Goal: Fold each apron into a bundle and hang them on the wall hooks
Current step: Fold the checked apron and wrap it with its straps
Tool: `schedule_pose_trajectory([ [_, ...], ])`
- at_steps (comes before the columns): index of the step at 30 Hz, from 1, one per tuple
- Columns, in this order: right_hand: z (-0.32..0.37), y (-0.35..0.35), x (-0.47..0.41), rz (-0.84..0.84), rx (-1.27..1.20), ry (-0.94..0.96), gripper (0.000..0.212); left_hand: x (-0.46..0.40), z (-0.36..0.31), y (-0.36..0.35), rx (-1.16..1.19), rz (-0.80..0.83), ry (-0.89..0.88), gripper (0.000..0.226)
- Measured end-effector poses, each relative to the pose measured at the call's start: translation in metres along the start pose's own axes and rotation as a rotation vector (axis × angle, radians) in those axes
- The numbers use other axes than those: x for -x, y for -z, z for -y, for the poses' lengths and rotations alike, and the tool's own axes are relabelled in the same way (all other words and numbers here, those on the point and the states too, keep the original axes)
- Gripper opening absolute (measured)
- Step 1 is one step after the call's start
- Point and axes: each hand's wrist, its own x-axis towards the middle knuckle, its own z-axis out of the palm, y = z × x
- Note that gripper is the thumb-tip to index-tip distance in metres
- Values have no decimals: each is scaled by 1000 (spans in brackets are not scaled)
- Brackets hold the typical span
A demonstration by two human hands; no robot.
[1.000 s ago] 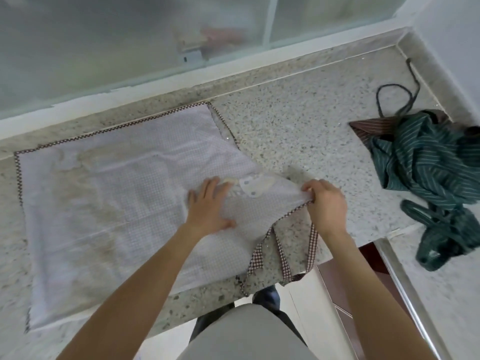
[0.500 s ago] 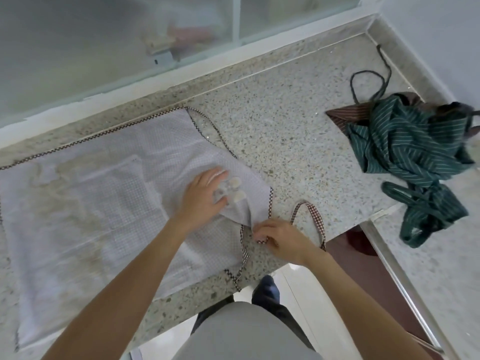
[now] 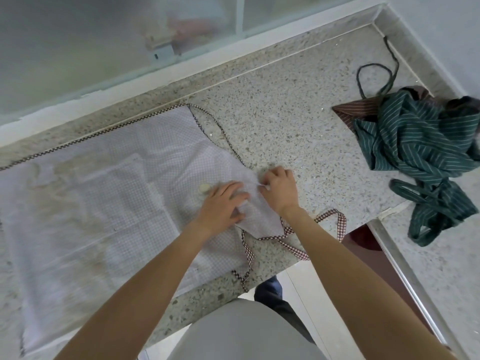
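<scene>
My view cuts the white checked apron (image 3: 98, 203) off at the left frame edge, so I cannot see its far end, and the print on its bib is mostly hidden under my hands; only a pale round patch (image 3: 204, 188) shows. Behind the frosted window pane (image 3: 104, 42) there are blurred shapes I cannot make out. The apron lies spread flat over the left half of the countertop (image 3: 285, 120), reaching from the back edge to the front edge, its folded bib end pointing toward the middle. My left hand (image 3: 220, 206) rests on that bib fold with fingers straight, pressing it down. My right hand (image 3: 279, 189) is just beside it, fingers curled, pinching the fabric at the fold's right edge. The checked strap (image 3: 330, 216) loops loose near the front edge, under my right forearm. A green striped apron (image 3: 415, 152) sits crumpled near the right back corner, well apart from both hands, its dark cord (image 3: 374, 71) trailing toward the back edge.
</scene>
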Motion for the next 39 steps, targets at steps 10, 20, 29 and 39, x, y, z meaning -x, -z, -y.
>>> schedule_pose_trajectory([
  [10, 27, -16, 38, -29, 140, 755, 22, 14, 12, 34, 646, -422, 457, 42],
  [20, 7, -11, 57, -191, -124, 158, 41, -22, 24, 32, 44, -145, 134, 42],
  [29, -78, -14, 81, -84, 151, 67, 56, -55, 5, 34, -152, 166, -190, 34],
  [39, -128, 30, 49, -227, -5, 235, 6, -102, -5, 64, 368, -102, 76, 16],
])
